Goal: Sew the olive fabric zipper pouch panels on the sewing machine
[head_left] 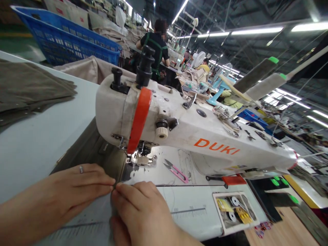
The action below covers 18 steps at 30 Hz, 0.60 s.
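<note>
Dark olive-grey fabric [88,155] lies under the needle end of a white sewing machine [176,116] and runs toward me. My left hand [77,186], with a ring on one finger, has its fingertips pressed together at the near edge of the fabric. Close against it, my right hand [146,212] has curled fingers pinching that same edge; its thumb is partly hidden. The metal presser foot [142,160] sits just beyond my fingertips. Pink-handled thread snips [176,171] lie on the machine bed, right of the presser foot.
Folded dark fabric [30,89] rests on the table at left, near a blue plastic basket [71,41]. A small tray [235,213] of bobbins is set into the table at right. Thread cones [256,73] stand behind the machine. A co-worker [156,44] sits farther back.
</note>
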Available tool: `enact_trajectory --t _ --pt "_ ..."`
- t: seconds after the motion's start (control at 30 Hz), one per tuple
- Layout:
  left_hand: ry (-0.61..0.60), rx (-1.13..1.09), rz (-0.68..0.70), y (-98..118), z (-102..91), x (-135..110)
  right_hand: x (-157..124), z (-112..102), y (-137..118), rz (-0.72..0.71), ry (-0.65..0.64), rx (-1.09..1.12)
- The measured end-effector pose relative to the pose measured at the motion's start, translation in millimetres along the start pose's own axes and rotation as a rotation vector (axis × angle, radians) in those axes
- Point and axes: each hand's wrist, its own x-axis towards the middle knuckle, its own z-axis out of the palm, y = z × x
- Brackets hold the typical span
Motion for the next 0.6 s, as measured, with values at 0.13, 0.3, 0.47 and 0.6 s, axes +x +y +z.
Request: enact_trajectory --t 0.13,0.3,0.47,0.6 --pt "0.06 -0.172 0.035 -6 -5.0 16 9 -9 4 0.03 -0.091 -0.002" --pt "0.092 -0.287 -0.037 -15 -8.8 32 21 -19 12 0.019 -0.136 -0.035" --pt "0.097 -0.317 -0.05 -17 -17.9 50 29 -20 20 0.036 -0.141 -0.05" --pt "0.107 -0.289 -0.108 -20 -22.9 63 32 -14 24 0.066 -0.092 -0.043"
